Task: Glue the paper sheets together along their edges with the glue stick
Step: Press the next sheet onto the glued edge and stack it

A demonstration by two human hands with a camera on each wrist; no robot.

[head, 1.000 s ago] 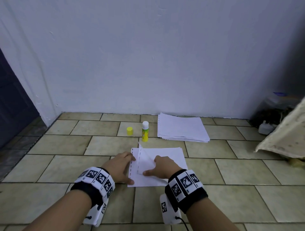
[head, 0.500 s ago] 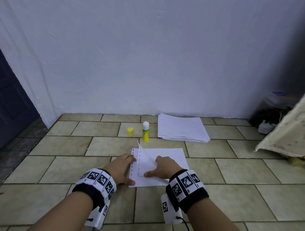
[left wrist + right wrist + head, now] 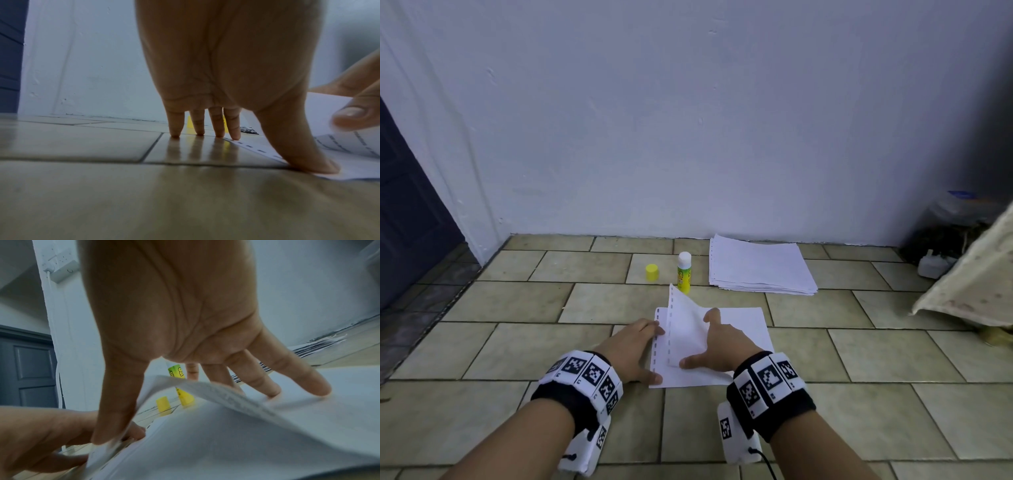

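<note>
The left hand is at 7 o'clock, fingers flat, thumb pressing the bottom sheet's punched edge on the floor. The top sheet, w/ its edge lifted up, sits under the spread right hand, which holds nothing. The glue stick stands open at 12, its cap beside. If the left thumb slips, the edges won't line up & could stick crooked.

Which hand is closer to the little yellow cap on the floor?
Left. The left hand lies just below the yellow cap, pressing the sheet's edge; the right hand sits farther right on the paper.
</note>
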